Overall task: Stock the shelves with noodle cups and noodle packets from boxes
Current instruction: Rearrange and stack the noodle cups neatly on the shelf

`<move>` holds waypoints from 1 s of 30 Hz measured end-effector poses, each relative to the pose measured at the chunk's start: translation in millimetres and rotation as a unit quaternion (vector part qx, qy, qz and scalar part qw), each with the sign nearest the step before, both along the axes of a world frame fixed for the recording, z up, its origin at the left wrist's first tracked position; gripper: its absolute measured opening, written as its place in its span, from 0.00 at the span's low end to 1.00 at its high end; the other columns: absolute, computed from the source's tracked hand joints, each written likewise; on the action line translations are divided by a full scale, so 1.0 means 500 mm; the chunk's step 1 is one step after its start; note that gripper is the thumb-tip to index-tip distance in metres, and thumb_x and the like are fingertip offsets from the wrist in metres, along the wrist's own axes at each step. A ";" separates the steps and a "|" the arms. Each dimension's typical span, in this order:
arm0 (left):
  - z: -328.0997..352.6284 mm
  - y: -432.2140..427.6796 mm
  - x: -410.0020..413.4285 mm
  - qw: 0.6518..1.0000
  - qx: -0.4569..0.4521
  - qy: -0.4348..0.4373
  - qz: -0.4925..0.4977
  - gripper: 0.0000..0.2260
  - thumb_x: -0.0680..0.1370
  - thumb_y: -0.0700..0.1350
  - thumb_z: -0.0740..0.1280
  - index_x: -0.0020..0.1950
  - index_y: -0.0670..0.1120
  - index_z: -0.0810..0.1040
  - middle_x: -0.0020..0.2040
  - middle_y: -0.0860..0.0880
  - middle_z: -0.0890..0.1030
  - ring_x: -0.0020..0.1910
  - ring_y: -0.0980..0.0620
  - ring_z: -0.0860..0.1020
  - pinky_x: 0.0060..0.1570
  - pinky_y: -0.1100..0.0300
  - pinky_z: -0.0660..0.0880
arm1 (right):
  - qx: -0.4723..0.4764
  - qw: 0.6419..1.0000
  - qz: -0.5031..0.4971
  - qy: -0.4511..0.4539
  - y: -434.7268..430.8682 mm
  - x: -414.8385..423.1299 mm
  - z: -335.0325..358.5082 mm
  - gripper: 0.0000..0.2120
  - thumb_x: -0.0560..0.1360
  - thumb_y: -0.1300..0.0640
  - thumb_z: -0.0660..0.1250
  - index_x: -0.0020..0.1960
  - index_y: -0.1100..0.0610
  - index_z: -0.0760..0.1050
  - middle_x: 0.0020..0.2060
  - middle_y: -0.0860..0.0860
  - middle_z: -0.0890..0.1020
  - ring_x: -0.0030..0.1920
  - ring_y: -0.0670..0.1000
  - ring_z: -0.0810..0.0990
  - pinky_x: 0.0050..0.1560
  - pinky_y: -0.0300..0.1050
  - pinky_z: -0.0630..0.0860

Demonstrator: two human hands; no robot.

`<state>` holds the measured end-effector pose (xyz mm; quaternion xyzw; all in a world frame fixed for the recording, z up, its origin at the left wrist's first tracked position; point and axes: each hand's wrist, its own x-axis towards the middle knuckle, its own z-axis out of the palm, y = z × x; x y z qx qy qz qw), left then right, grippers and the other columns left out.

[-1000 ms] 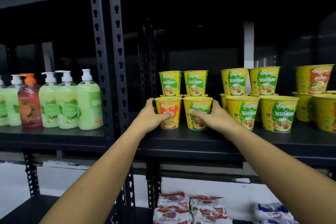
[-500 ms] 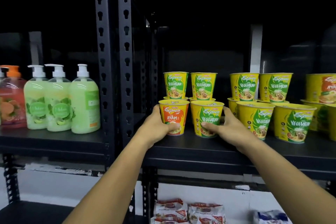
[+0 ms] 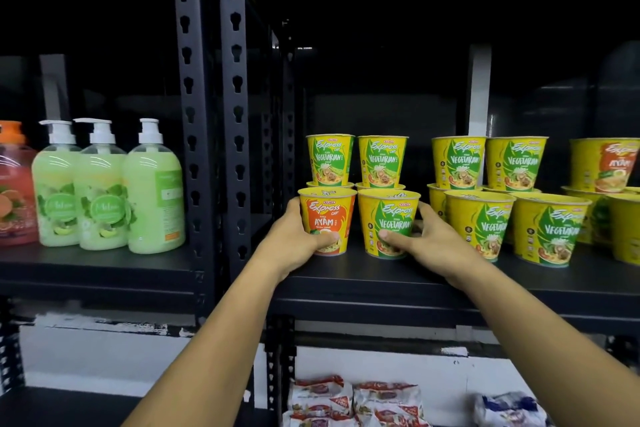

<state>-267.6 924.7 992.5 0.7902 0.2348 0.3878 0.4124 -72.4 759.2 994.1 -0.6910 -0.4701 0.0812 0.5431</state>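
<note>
An orange-and-yellow Ayam noodle cup (image 3: 329, 215) stands at the front left of the black shelf (image 3: 381, 281). My left hand (image 3: 294, 239) grips it from the left, thumb across its front. Beside it stands a yellow-and-green Vegetarian noodle cup (image 3: 389, 218), and my right hand (image 3: 426, 239) grips that one from the right, thumb on its front. Behind these two, stacked Vegetarian cups (image 3: 356, 159) stand two high. More yellow cups (image 3: 502, 191) fill the shelf to the right. Noodle packets (image 3: 356, 399) lie on the shelf below.
Black slotted uprights (image 3: 211, 114) split the racks. On the left shelf stand three green pump soap bottles (image 3: 104, 198) and a red one (image 3: 15, 191). A blue-and-white packet (image 3: 509, 409) lies at the lower right. A white wall shows below the shelves.
Both hands keep their grip on the two front cups, which sit in the same place on the shelf. The view has moved closer and slightly right.
</note>
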 end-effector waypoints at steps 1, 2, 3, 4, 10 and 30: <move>0.001 -0.003 -0.001 1.000 0.000 0.000 0.001 0.33 0.72 0.47 0.81 0.71 0.54 0.67 0.60 0.55 0.81 0.58 0.56 0.80 0.62 0.53 0.76 | 0.000 1.000 -0.001 -0.002 -0.001 0.000 0.000 0.36 0.68 0.43 0.80 0.71 0.44 0.67 0.62 0.47 0.81 0.60 0.48 0.80 0.67 0.58 0.76; 0.002 -0.005 -0.002 1.000 -0.001 0.001 0.001 0.33 0.72 0.47 0.81 0.70 0.55 0.67 0.59 0.55 0.81 0.58 0.56 0.80 0.60 0.54 0.75 | 0.000 1.000 -0.002 -0.002 -0.001 -0.001 0.000 0.37 0.68 0.43 0.80 0.71 0.44 0.67 0.62 0.47 0.81 0.61 0.48 0.80 0.67 0.58 0.76; 0.002 -0.006 -0.003 1.000 -0.001 0.002 0.002 0.32 0.72 0.47 0.81 0.70 0.55 0.67 0.58 0.56 0.80 0.57 0.57 0.79 0.59 0.55 0.75 | 0.001 1.000 -0.004 -0.002 -0.002 -0.002 0.000 0.37 0.68 0.43 0.80 0.71 0.44 0.67 0.62 0.47 0.81 0.61 0.48 0.80 0.67 0.58 0.76; 0.003 -0.008 -0.004 1.000 -0.001 0.003 0.003 0.32 0.72 0.47 0.81 0.70 0.55 0.67 0.58 0.57 0.80 0.57 0.57 0.79 0.58 0.56 0.74 | 0.002 1.000 -0.007 -0.002 -0.003 -0.003 0.000 0.38 0.68 0.43 0.81 0.72 0.45 0.66 0.62 0.47 0.81 0.61 0.48 0.80 0.67 0.58 0.76; 0.007 -0.013 -0.005 1.000 -0.004 0.005 0.012 0.33 0.71 0.49 0.81 0.71 0.55 0.68 0.59 0.55 0.80 0.57 0.55 0.80 0.58 0.55 0.75 | 0.009 1.000 -0.015 0.005 -0.010 -0.012 0.004 0.34 0.69 0.44 0.81 0.68 0.43 0.66 0.60 0.48 0.81 0.59 0.48 0.80 0.64 0.54 0.77; 0.032 -0.045 -0.014 0.992 0.035 -0.117 0.035 0.35 0.77 0.56 0.74 0.81 0.58 0.61 0.78 0.53 0.68 0.67 0.59 0.68 0.58 0.60 0.71 | 0.136 0.989 -0.018 0.055 -0.032 -0.018 0.068 0.31 0.75 0.43 0.74 0.75 0.40 0.68 0.77 0.50 0.66 0.75 0.53 0.67 0.65 0.51 0.69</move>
